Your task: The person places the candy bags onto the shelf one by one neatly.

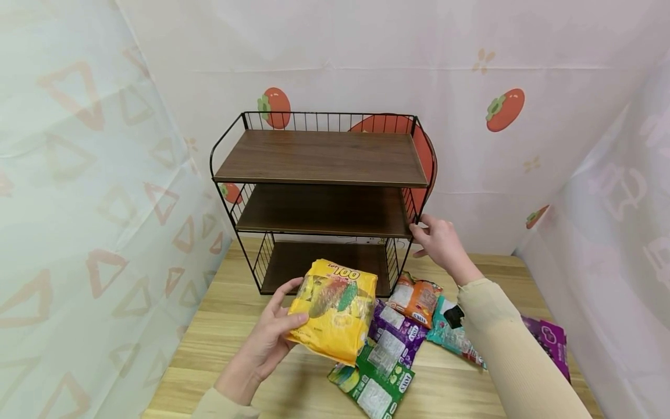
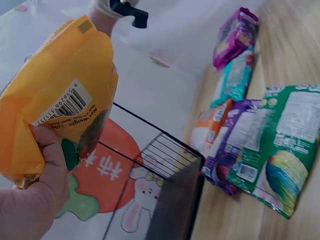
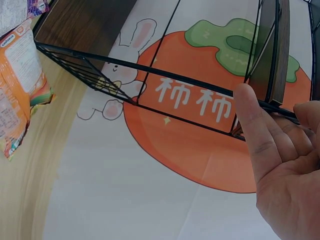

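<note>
My left hand (image 1: 268, 334) holds a yellow bag of candy (image 1: 332, 331) by its left side, in front of the rack's bottom shelf. In the left wrist view, the thumb lies on the yellow bag (image 2: 80, 85) near its barcode. A three-tier rack (image 1: 321, 156) with dark wooden boards and a black wire frame stands against the wall. My right hand (image 1: 442, 240) grips the rack's right front post at the middle shelf. The right wrist view shows the fingers (image 3: 257, 135) against the black frame, the thumb partly cut off at the edge.
Right of the rack's front lie several candy bags on the wooden table (image 1: 230, 331): orange (image 1: 414, 298), purple (image 1: 398, 334), green (image 1: 374, 381), teal (image 1: 450, 331) and magenta (image 1: 549, 343). The right forearm partly covers the last two. Printed cloth (image 1: 576, 116) hangs behind and on both sides.
</note>
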Action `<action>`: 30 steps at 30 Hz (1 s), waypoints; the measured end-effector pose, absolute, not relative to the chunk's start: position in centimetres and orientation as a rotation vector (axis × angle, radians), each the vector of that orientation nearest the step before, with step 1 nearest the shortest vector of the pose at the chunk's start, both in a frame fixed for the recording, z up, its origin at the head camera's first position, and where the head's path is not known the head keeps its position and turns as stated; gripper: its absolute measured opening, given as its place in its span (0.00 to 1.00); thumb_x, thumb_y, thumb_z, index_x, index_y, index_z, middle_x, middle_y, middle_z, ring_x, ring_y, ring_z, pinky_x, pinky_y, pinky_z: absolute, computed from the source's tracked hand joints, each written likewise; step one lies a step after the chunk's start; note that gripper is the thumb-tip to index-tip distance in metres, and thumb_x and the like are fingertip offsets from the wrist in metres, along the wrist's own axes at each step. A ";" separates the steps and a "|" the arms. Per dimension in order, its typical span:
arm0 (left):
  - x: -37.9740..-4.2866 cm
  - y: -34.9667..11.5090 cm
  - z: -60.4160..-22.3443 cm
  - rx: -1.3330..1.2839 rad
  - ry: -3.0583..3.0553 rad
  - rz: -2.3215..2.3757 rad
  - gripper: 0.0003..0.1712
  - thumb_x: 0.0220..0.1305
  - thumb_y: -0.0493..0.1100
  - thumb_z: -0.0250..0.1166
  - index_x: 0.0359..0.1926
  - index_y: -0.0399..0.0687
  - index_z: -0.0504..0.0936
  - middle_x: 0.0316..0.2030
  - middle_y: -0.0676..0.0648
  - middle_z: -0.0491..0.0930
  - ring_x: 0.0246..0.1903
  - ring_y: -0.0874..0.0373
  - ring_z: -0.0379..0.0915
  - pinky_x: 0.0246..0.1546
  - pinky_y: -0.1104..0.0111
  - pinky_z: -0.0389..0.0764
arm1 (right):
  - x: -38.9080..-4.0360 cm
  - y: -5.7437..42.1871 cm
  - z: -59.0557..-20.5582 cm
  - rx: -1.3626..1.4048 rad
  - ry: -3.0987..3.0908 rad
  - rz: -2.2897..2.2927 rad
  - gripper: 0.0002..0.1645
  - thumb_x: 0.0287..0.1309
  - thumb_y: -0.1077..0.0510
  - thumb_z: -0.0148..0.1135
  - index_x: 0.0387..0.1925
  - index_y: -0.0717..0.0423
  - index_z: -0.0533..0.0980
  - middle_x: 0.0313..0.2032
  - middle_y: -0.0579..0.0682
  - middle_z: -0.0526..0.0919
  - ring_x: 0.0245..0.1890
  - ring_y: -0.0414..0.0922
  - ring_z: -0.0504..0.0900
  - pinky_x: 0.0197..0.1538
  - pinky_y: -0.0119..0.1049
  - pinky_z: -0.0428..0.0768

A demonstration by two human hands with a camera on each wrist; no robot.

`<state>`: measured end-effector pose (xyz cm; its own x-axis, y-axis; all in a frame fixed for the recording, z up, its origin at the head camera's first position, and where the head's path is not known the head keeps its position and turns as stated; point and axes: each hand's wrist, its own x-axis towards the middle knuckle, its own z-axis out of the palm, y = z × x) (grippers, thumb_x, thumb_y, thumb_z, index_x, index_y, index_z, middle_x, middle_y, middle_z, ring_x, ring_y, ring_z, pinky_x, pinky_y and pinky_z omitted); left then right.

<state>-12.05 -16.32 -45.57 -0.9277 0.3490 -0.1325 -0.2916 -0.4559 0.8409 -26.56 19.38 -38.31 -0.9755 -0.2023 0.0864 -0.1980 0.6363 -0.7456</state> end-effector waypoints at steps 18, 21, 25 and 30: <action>-11.5 -16.7 -39.8 0.136 1.413 2.553 0.42 0.70 0.29 0.57 0.77 0.61 0.53 0.55 0.42 0.80 0.46 0.53 0.84 0.48 0.63 0.85 | -26.6 19.5 -38.4 -0.350 2.836 -1.284 0.23 0.79 0.51 0.50 0.60 0.66 0.71 0.61 0.73 0.76 0.37 0.55 0.91 0.46 0.54 0.86; -11.6 -17.0 -39.0 0.138 1.427 2.582 0.40 0.70 0.29 0.56 0.76 0.61 0.54 0.57 0.43 0.79 0.47 0.54 0.83 0.48 0.63 0.85 | -26.6 19.5 -38.4 -0.343 2.836 -1.286 0.23 0.78 0.51 0.50 0.59 0.66 0.72 0.61 0.73 0.76 0.36 0.54 0.91 0.46 0.54 0.86; -11.7 -17.3 -38.1 0.148 1.449 2.612 0.39 0.70 0.29 0.55 0.76 0.60 0.55 0.58 0.44 0.77 0.47 0.55 0.82 0.47 0.64 0.85 | -26.6 19.5 -38.4 -0.334 2.836 -1.279 0.24 0.78 0.51 0.50 0.61 0.66 0.71 0.62 0.73 0.76 0.35 0.54 0.91 0.48 0.55 0.85; -11.9 -17.6 -37.2 0.150 1.448 2.651 0.39 0.71 0.29 0.56 0.75 0.60 0.56 0.59 0.44 0.75 0.48 0.55 0.82 0.47 0.64 0.86 | -26.6 19.4 -38.2 -0.327 2.833 -1.278 0.23 0.78 0.51 0.50 0.60 0.66 0.71 0.62 0.73 0.76 0.35 0.54 0.91 0.48 0.56 0.85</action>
